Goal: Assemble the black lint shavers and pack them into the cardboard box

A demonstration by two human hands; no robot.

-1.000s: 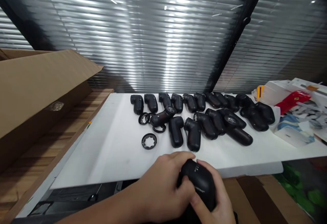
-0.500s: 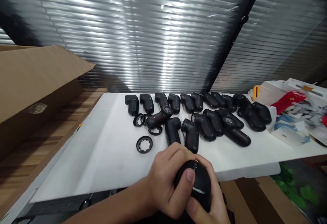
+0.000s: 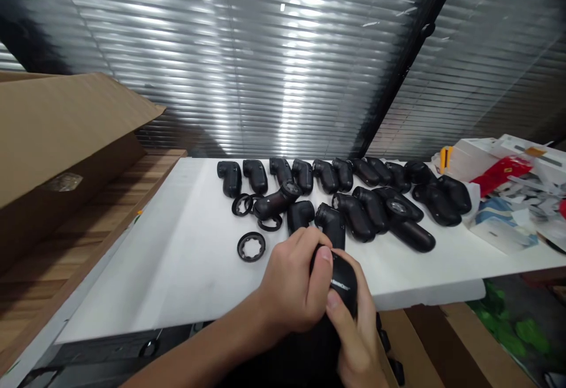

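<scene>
Casing (image 3: 345,282) in both my hands, held just right of the lone ring (image 3: 241,248) and nearer to me; that ring lies flat on the white table (image 3: 190,270). My left hand (image 3: 294,279) is curled closely over the top of the black casing, fingers bent across its upper end and thumb pressed on its face. My right hand (image 3: 359,323) is cupped around the far side, gripping it, its thumb just below the pale lettering. My fingers hide the casing's top end, so I cannot tell whether a ring sits there.

I judge this piece to be in mid-handling, since neither hand has let go of it. Just beyond the lone ring are two overlapping rings (image 3: 234,205), and beyond it to the right a tilted casing (image 3: 272,202) lies across another ring (image 3: 270,229); these four are loose, in no hand. Farther beyond the lone ring runs a back row of casings (image 3: 302,177), set out fairly neatly. Right of the lone ring is a front group of casings (image 3: 359,220), some overlapping. Which of these are finished and which are waiting, I cannot tell. Well to the left of the lone ring stands a cardboard box (image 3: 75,122); well to its right lies a red packet (image 3: 504,174).
</scene>
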